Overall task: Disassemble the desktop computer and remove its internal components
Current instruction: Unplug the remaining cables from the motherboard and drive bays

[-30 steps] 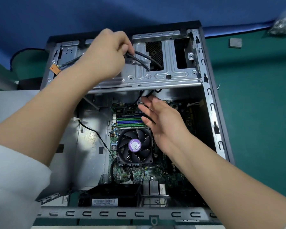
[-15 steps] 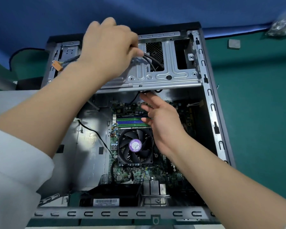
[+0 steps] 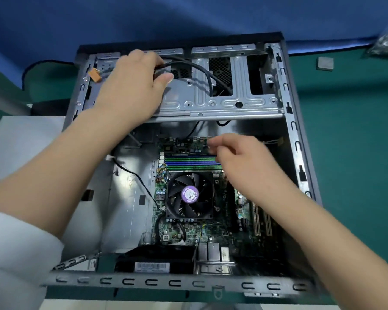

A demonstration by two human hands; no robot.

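The left hand [image 3: 132, 86] grips a black cable [image 3: 197, 68] over the drive cage [image 3: 222, 104]. The right hand [image 3: 244, 166], fingers loosely curled and blurred, hovers above the motherboard [image 3: 211, 231]; whether it holds anything I cannot tell

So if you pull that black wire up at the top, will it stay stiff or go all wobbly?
Probably wobbly: the black cable already curves in a loose arc from the left hand over the metal drive cage. It looks thin, so likely light. It dips through a cage opening, so it may snag if tugged.
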